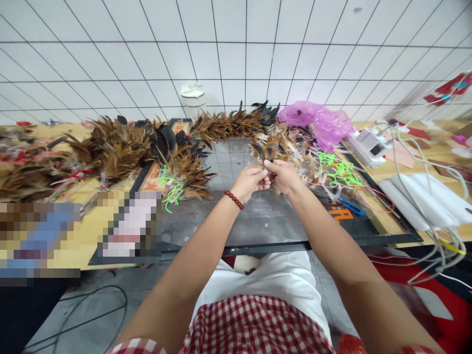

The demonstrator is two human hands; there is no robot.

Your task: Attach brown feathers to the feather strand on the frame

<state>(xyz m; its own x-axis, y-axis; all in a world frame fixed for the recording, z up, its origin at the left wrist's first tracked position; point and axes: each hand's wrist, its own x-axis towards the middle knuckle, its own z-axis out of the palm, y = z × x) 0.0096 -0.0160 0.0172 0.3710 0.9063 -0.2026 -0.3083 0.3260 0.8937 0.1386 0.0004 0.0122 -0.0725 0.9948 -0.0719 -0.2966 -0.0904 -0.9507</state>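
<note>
My left hand [251,183], with a dark red bead bracelet [234,200] at its wrist, is closed in a pinch. Its fingertips meet those of my right hand [284,176], which is pinched too. A few small dark brown feathers [262,150] rise from between the fingers; the fingers hide their lower ends. Just beyond and to the right lies a heap of loose brown and white feathers [291,150]. Left of my hands, a bundle of brown feathers [190,169] lies with bright green string [171,191] at its end.
A dark glass-like board [258,223] covers the table front. Behind it lie a long feather garland [228,123], a white lidded cup [193,98] and a pink plastic bag [319,123]. Green strings [339,169], a blue cutter [352,207], a power strip [370,147] and white cables sit right.
</note>
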